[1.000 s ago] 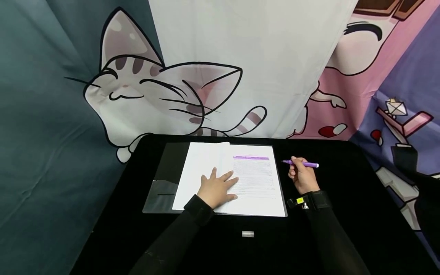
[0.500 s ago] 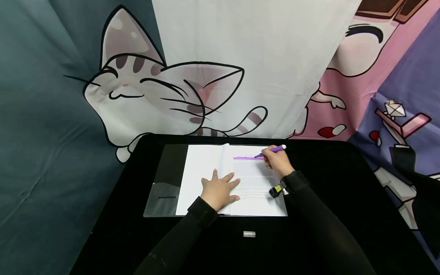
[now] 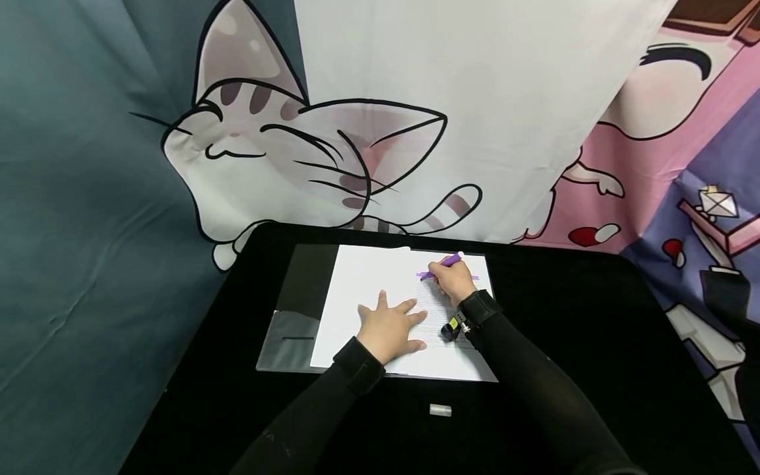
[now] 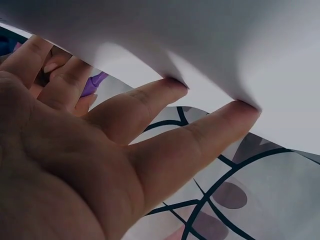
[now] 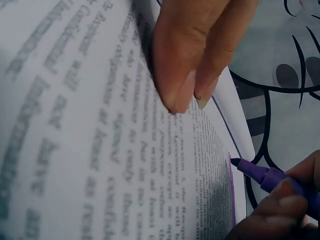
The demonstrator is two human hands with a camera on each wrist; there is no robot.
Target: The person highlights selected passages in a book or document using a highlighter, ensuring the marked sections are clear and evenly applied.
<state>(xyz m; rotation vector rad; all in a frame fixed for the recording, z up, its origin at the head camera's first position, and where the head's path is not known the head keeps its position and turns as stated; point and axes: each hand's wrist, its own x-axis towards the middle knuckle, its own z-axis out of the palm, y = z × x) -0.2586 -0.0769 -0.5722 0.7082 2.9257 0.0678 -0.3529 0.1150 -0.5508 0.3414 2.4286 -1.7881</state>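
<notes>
My right hand (image 3: 456, 282) pinches a purple marker (image 5: 265, 175) between thumb and fingers. Its dark tip is right at the left end of a purple line (image 5: 232, 195) near the top of the printed page (image 3: 436, 364). My left hand (image 3: 386, 332) rests palm down with spread fingers, across the white left page (image 3: 362, 270) and the inner side of the printed one. In the left wrist view, its fingertips (image 4: 247, 107) touch the paper. Both pages lie in an open clear-sleeved folder (image 3: 304, 277).
A small pale cylinder like a marker cap (image 3: 441, 410) lies on the black table (image 3: 558, 316) in front of the folder. Behind the table hangs a cartoon cat curtain (image 3: 475, 86). A dark object (image 3: 745, 330) stands at the right edge.
My right hand brought the marker from right of the folder onto the page's top lines, then moved left along them. My left hand kept its place on the paper; the head view shifted slightly.
</notes>
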